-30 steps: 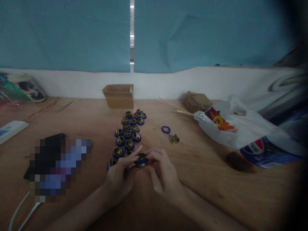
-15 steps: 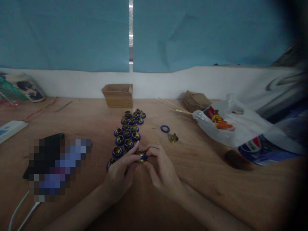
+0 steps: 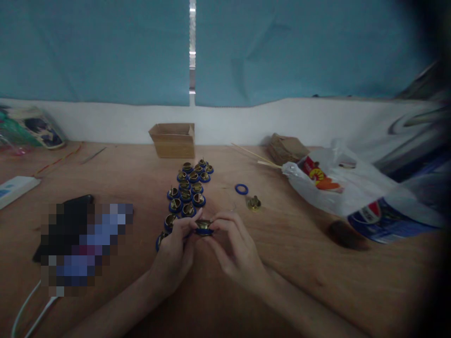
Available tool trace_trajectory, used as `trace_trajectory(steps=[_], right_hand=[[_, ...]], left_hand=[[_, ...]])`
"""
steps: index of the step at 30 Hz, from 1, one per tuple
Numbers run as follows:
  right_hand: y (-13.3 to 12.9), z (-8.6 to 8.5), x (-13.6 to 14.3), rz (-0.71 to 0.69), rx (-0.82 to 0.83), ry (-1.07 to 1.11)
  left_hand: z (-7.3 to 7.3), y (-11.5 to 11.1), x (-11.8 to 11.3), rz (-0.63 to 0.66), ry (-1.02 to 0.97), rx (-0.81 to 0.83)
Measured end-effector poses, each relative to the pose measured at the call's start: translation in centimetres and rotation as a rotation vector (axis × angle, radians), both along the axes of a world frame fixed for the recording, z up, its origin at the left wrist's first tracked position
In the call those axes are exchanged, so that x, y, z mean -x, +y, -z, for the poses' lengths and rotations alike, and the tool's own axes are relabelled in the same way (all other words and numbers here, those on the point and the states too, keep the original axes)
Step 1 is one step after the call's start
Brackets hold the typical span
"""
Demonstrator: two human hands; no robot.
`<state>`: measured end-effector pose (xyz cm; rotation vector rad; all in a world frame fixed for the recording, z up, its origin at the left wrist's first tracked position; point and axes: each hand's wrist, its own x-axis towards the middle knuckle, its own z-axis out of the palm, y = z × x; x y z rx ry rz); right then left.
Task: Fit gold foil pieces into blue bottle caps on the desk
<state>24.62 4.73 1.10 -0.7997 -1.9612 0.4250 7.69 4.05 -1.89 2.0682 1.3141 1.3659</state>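
Between my two hands is a round brass fitting with a blue ring (image 3: 204, 227), held just above the wooden table. My left hand (image 3: 176, 249) pinches its left edge with thumb and fingers. On the opposite edge, my right hand (image 3: 234, 244) grips it with curled fingers. Several similar brass fittings with blue rings (image 3: 188, 210) stand in a cluster beyond and beside my left hand. Past my right hand lie a loose blue ring (image 3: 241, 188) and a brass fitting without a ring (image 3: 254, 203).
A small cardboard box (image 3: 174, 143) stands against the white wall. On the right are a plastic bag (image 3: 317, 197), a bottle with a blue label (image 3: 387, 220) and a brown paper packet (image 3: 287, 149). A dark phone-like device (image 3: 75, 209), partly pixelated, and a white power strip (image 3: 17, 190) lie left.
The held fitting has shifted slightly left and tilted so more of its brass side shows. My fingers have moved to its edges. The loose ring and bare fitting have stayed put.
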Motion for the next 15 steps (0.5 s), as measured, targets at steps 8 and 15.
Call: trace_trajectory(steps=[8,15], right_hand=[[0.1,0.0,0.1,0.010,0.067,0.050],[-0.1,0.5,-0.1,0.031,0.149,0.068]], left_hand=[[-1.1,-0.2,-0.3,-0.015,-0.053,0.048],[-1.9,-0.6,-0.3,0.034,-0.075,-0.001]])
